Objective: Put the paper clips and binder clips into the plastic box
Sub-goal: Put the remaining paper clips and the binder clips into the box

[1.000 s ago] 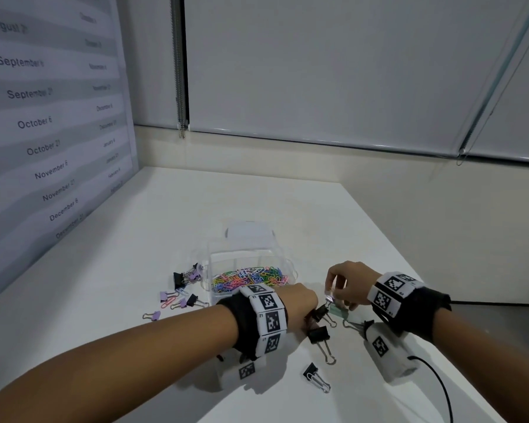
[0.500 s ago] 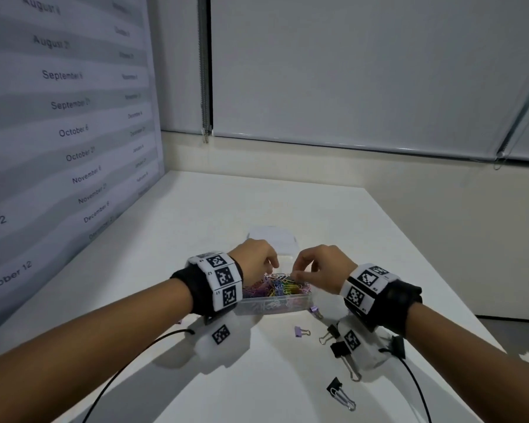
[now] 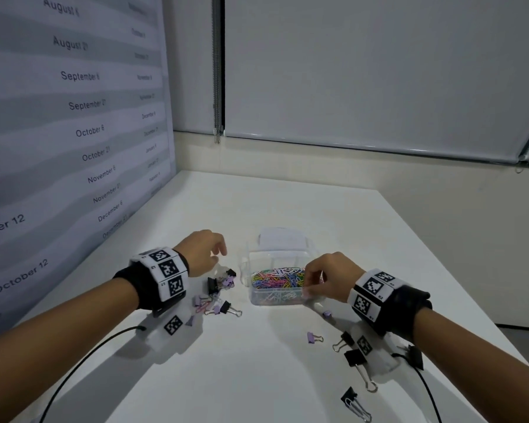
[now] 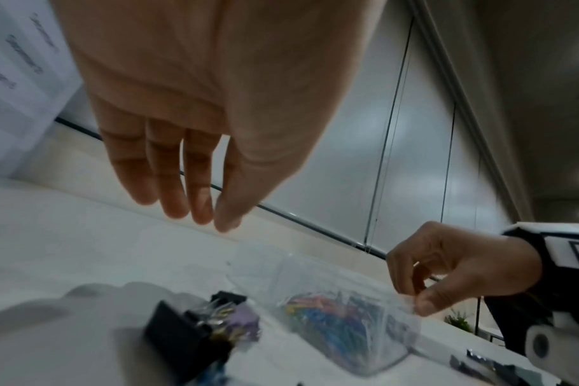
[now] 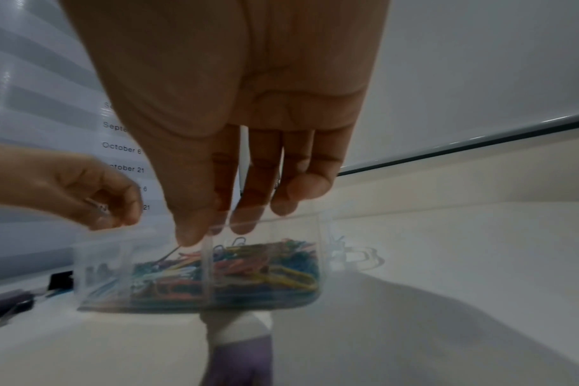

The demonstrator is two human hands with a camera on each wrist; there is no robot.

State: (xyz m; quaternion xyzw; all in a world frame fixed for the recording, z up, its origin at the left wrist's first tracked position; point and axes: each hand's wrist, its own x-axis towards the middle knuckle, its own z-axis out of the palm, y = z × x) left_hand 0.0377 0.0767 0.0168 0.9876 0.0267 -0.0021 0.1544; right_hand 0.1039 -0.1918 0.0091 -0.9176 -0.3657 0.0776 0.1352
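Observation:
The clear plastic box (image 3: 275, 299) stands open at mid-table, holding colourful paper clips (image 3: 277, 280). My right hand (image 3: 310, 285) pinches the box's near right wall, thumb outside and fingers over the rim; the right wrist view shows this grip on the box (image 5: 281, 235). My left hand (image 3: 217, 254) hovers left of the box above a cluster of black and purple binder clips (image 3: 219, 283), its fingers hanging fairly straight in the left wrist view with nothing seen in them. More binder clips (image 3: 223, 306) lie near my left wrist.
Other binder clips lie at the front right: a purple one (image 3: 312, 337) and black ones (image 3: 355, 357). The box's lid (image 3: 283, 236) lies behind it. A calendar wall (image 3: 89, 132) borders the table's left side. Cables trail from both wrists.
My left hand has left the box and swung left to above the binder clip cluster. My right hand stays at the box's right side.

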